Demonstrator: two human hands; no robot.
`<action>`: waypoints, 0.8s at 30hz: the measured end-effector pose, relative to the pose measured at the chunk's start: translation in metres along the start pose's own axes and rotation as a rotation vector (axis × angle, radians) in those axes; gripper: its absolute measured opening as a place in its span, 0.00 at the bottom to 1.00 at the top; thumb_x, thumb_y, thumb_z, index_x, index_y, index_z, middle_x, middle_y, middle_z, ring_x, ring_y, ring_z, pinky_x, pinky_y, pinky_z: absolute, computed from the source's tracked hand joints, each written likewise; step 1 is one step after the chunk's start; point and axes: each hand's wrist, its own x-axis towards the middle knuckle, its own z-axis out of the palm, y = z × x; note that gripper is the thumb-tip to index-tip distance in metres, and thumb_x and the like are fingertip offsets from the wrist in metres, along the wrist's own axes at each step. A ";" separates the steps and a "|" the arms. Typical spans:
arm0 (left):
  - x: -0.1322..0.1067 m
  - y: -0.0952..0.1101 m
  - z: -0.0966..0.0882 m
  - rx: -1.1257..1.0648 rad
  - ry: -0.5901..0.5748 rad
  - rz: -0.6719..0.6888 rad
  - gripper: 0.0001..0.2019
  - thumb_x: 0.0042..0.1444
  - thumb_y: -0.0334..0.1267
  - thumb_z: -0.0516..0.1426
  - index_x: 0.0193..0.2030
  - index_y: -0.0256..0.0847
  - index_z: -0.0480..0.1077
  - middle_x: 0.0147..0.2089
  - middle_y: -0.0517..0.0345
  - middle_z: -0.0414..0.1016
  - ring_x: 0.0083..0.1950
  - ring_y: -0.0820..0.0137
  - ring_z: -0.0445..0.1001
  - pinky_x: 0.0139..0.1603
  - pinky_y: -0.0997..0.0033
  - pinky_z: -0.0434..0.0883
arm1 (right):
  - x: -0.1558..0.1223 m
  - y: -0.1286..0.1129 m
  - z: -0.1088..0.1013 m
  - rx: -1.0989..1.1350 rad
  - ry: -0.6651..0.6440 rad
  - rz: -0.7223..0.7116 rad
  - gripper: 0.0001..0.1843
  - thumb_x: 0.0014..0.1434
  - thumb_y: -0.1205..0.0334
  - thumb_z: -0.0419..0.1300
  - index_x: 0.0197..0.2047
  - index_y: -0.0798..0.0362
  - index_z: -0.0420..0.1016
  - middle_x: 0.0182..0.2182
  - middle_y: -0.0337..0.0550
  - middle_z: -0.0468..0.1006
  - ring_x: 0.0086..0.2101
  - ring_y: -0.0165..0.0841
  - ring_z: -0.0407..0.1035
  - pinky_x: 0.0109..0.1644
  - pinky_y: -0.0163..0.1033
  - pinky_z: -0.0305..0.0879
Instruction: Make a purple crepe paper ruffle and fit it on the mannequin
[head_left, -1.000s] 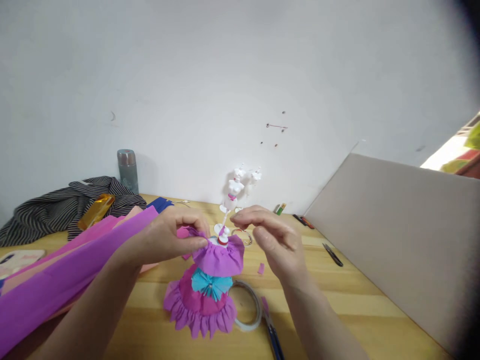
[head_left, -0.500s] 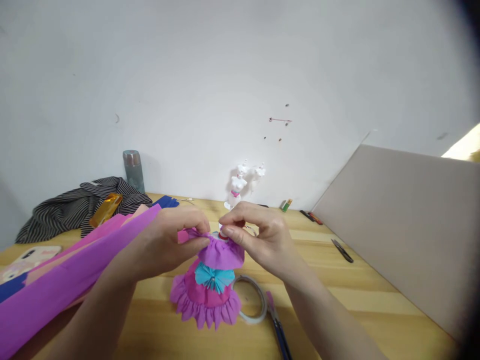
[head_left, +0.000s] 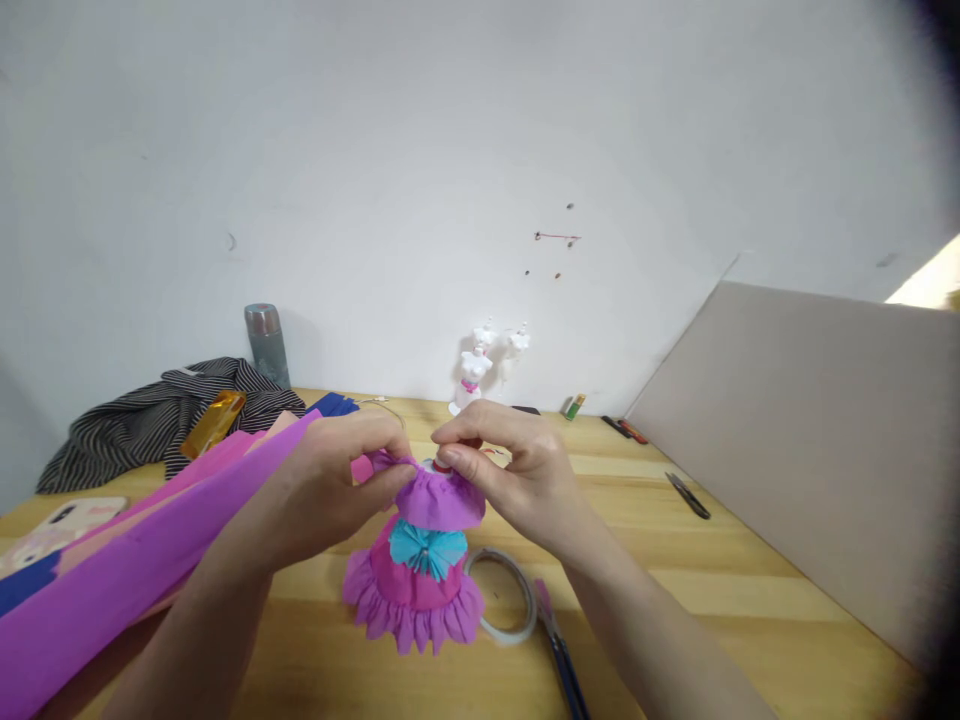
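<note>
A small doll-sized dress of crepe paper stands upright on the table in front of me, pink with a ruffled purple hem and a blue bow at the middle. Around its top runs a gathered purple crepe paper strip. My left hand pinches the strip's left end between thumb and index finger. At the neck, the thumb and index finger of my right hand are closed by a small red part; the pinched spot is partly hidden. Just right of the hem lie a roll of tape and scissors.
Purple and pink crepe paper sheets cover the left side, near a phone and a striped cloth. Behind stand a thermos and white mini mannequins. A utility knife lies right, before a pale board.
Both hands keep their pinches at the dress top, having shifted very slightly left. The view has moved a little; nothing has been let go.
</note>
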 end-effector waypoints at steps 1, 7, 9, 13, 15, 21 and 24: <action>0.001 -0.003 0.000 0.003 -0.007 -0.019 0.04 0.57 0.30 0.56 0.32 0.38 0.70 0.32 0.60 0.74 0.34 0.73 0.70 0.35 0.74 0.65 | 0.000 0.000 0.000 0.003 -0.003 -0.004 0.06 0.61 0.69 0.61 0.34 0.53 0.79 0.27 0.39 0.78 0.29 0.30 0.71 0.33 0.37 0.66; 0.007 -0.010 0.002 -0.085 -0.045 -0.150 0.05 0.53 0.30 0.56 0.27 0.38 0.70 0.27 0.62 0.71 0.30 0.75 0.68 0.31 0.77 0.64 | 0.001 0.001 0.002 0.012 -0.005 -0.027 0.06 0.62 0.68 0.60 0.35 0.53 0.78 0.26 0.40 0.78 0.29 0.31 0.71 0.33 0.37 0.66; 0.009 -0.009 0.003 -0.183 -0.061 -0.216 0.04 0.52 0.31 0.56 0.27 0.38 0.70 0.26 0.62 0.71 0.30 0.75 0.68 0.30 0.77 0.65 | 0.000 0.001 0.003 0.000 0.003 -0.029 0.05 0.61 0.68 0.61 0.35 0.52 0.78 0.26 0.40 0.78 0.29 0.30 0.71 0.32 0.37 0.66; 0.013 -0.006 0.004 -0.365 -0.115 -0.285 0.04 0.49 0.31 0.55 0.25 0.37 0.68 0.26 0.61 0.71 0.29 0.74 0.69 0.29 0.77 0.66 | -0.002 0.002 0.005 -0.037 0.046 -0.029 0.04 0.61 0.67 0.61 0.38 0.52 0.78 0.27 0.39 0.76 0.28 0.30 0.70 0.32 0.37 0.66; 0.016 -0.006 0.003 -0.393 -0.138 -0.301 0.03 0.48 0.30 0.55 0.25 0.37 0.68 0.26 0.61 0.71 0.29 0.74 0.70 0.29 0.76 0.67 | -0.002 0.002 0.006 -0.043 0.048 -0.042 0.04 0.61 0.67 0.61 0.39 0.52 0.78 0.27 0.39 0.76 0.28 0.30 0.70 0.31 0.37 0.66; 0.029 -0.019 -0.002 -0.493 -0.313 -0.303 0.01 0.48 0.32 0.57 0.28 0.36 0.69 0.26 0.64 0.68 0.27 0.76 0.66 0.26 0.78 0.63 | 0.001 0.001 0.004 0.002 -0.024 -0.055 0.06 0.63 0.66 0.60 0.37 0.51 0.78 0.27 0.40 0.78 0.29 0.31 0.70 0.33 0.39 0.66; 0.038 -0.024 -0.005 -0.557 -0.443 -0.262 0.03 0.49 0.33 0.58 0.28 0.36 0.69 0.25 0.64 0.66 0.28 0.76 0.65 0.27 0.77 0.61 | 0.001 0.002 0.003 0.012 -0.032 -0.055 0.05 0.63 0.67 0.60 0.36 0.52 0.78 0.26 0.40 0.76 0.28 0.31 0.69 0.32 0.39 0.65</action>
